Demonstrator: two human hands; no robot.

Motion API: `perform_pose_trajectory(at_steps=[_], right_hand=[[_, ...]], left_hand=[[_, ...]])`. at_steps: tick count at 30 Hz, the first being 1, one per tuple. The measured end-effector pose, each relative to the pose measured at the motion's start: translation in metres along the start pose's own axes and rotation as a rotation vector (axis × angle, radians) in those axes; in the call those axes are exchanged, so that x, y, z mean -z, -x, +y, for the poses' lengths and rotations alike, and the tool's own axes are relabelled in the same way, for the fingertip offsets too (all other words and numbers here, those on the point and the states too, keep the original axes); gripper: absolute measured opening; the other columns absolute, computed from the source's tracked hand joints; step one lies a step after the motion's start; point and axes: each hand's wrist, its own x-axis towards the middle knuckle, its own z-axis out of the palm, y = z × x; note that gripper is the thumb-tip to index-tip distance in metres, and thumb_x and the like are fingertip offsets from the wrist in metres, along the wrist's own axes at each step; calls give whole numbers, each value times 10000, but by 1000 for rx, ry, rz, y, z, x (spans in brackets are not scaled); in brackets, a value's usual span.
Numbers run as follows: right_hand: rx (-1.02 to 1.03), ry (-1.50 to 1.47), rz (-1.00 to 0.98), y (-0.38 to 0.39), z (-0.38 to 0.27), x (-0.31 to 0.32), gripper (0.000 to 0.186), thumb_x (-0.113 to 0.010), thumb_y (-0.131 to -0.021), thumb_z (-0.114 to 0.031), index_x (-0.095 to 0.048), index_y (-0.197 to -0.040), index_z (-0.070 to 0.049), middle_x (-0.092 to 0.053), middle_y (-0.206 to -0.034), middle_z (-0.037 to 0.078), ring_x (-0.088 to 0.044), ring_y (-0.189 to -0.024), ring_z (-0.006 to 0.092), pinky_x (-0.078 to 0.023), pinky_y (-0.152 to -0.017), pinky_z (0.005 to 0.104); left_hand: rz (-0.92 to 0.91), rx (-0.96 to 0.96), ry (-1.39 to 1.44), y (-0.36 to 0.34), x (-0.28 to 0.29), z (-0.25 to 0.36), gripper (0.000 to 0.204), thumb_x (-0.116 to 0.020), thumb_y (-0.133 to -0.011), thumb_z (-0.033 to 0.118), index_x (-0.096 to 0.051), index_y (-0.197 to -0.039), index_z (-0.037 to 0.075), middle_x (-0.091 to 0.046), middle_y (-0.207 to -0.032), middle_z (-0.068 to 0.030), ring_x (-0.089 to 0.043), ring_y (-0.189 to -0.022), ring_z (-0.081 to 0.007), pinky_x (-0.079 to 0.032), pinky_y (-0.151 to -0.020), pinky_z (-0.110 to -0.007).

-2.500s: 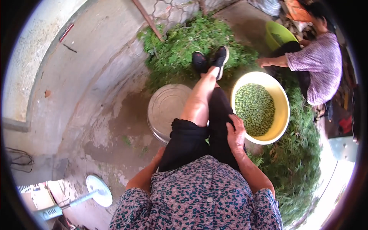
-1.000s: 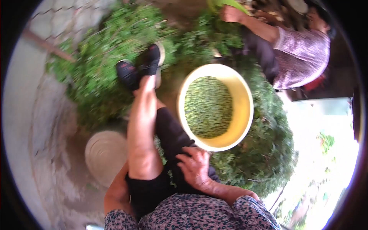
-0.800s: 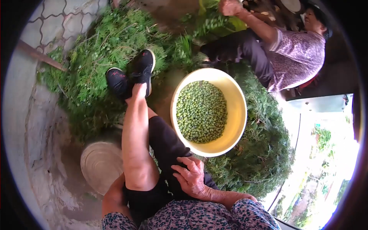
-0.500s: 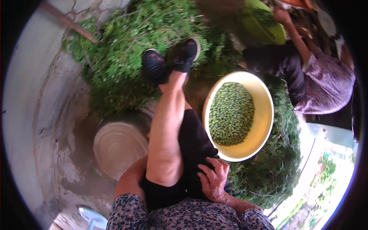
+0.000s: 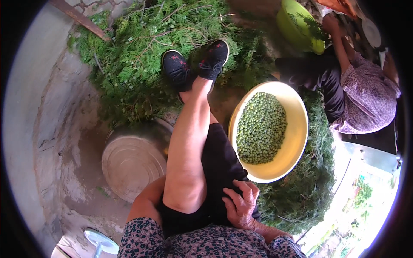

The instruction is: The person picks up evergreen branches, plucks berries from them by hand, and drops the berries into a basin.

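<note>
Leafy green branches lie over the grey floor around the yellow tub, 1 heap beyond it to the left and 1 at its right. Left of the tub is a metal pot, then a pale wall; to its right, 1 co-worker and a green basin. Small, round green fruits bed the tub, its upper wall bare. Just on its near side, the right hand rests on black shorts, fingers bent, parted, gripping nothing; the left hand is hidden behind the left leg, so its state I cannot tell
</note>
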Motion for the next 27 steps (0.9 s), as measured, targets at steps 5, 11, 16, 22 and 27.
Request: perform_pose_trajectory(at_steps=[5,11,16,22,27], right_hand=[[-17,22,20,2,5,2,302,-699,-622,-84,-660,-921,-92,-521,-1115,104,-455,-989,293,-383,-840,413],[-35,13,40,1,6,2,311,-698,-628,-132,-667,-938,-124,-534,-1112,73,-470,-980,261,-371,-829,408],[-41,1,24,1,7,3,313,-691,-645,-152,-663,-956,-135,-531,-1120,62,-474,-970,256,-368,-833,403],[-51,7,28,4,8,1,330,-698,-640,-155,-663,-968,-152,-533,-1131,48,-483,-983,242,-365,-842,397],[-62,11,28,4,8,1,340,-702,-633,-158,-663,-971,-156,-534,-1127,46,-482,-985,241,-364,-841,397]], left_hand=[[-12,-33,64,-11,-7,11,344,-452,-857,266,-552,-1109,54,-511,-1226,-107,-398,-1213,-268,-194,-1044,-534],[-17,-28,123,-18,-5,13,355,-450,-864,274,-546,-1123,51,-508,-1233,-104,-395,-1216,-264,-196,-1048,-522],[-23,-30,169,-25,-3,14,364,-448,-870,281,-540,-1134,48,-504,-1238,-102,-392,-1219,-261,-197,-1051,-512],[-17,-31,221,-36,-2,13,375,-445,-878,290,-533,-1147,45,-501,-1245,-99,-389,-1223,-257,-199,-1055,-500],[-15,-20,287,-37,-1,18,384,-443,-884,297,-528,-1158,42,-498,-1251,-97,-387,-1225,-254,-201,-1058,-490]])
